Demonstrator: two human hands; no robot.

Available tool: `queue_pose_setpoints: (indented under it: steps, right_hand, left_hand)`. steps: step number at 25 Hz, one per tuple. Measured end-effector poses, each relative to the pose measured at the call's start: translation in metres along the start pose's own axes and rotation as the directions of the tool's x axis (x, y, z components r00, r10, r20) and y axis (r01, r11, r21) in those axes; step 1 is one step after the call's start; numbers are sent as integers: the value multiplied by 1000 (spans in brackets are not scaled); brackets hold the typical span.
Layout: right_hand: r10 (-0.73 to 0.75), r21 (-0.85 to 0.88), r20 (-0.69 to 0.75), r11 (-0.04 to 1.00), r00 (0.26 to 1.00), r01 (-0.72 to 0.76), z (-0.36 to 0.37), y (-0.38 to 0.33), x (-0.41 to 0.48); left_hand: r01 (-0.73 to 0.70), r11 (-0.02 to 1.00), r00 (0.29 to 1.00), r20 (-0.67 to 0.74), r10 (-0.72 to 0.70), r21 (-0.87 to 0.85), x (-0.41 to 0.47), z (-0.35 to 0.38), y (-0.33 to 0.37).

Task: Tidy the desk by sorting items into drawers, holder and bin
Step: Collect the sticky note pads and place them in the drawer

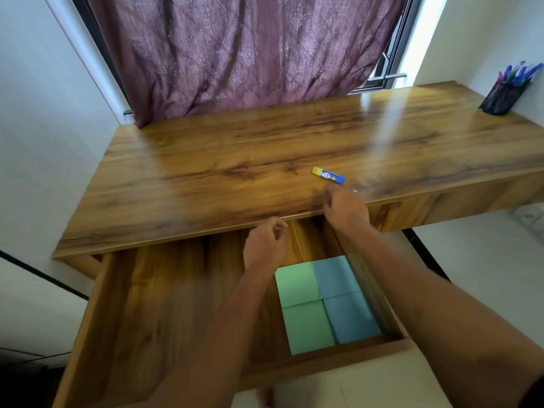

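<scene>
A blue glue stick (328,175) with a yellow cap lies on the wooden desk (235,160), right of centre. My right hand (345,209) hovers at the desk's front edge just below the glue stick, fingers loosely curled, holding nothing. My left hand (265,245) hangs over the pulled-out drawer (164,290), fingers loosely curled and empty. Green sticky-note pads (303,307) and blue sticky-note pads (343,298) lie side by side in the drawer's right part.
A black mesh pen holder (500,97) with several pens stands at the desk's far right corner. A purple curtain (235,54) hangs behind the desk. White walls flank both sides. The drawer's left part shows bare wood.
</scene>
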State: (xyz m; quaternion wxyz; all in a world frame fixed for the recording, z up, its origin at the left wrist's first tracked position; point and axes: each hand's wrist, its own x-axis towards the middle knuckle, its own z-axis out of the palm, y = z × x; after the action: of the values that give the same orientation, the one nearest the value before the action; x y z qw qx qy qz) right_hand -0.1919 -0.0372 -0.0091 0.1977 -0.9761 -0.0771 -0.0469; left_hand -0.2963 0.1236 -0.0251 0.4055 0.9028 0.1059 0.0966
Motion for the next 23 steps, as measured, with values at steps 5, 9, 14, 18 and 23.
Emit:
queue_pose_setpoints:
  steps: [5, 9, 14, 18, 23]
  right_hand:
    - [113, -116, 183, 989, 977, -93, 3, 13, 57]
    - [91, -155, 251, 987, 964, -53, 10, 22, 73]
    - [126, -199, 115, 975, 985, -101, 15, 23, 77]
    - [129, -107, 179, 988, 975, -111, 10, 5, 69]
    - [74, 465, 400, 843, 913, -272, 27, -48, -28]
  left_hand:
    - [127, 975, 991, -6, -130, -184, 34, -5, -4]
    - [240, 939, 971, 73, -229, -246, 35, -1, -18]
    - [389, 859, 919, 201, -338, -333, 23, 6, -36]
    - [535, 732, 842, 331, -425, -422, 9, 5, -40]
    - [652, 540, 755, 390, -527, -532, -19, -6, -58]
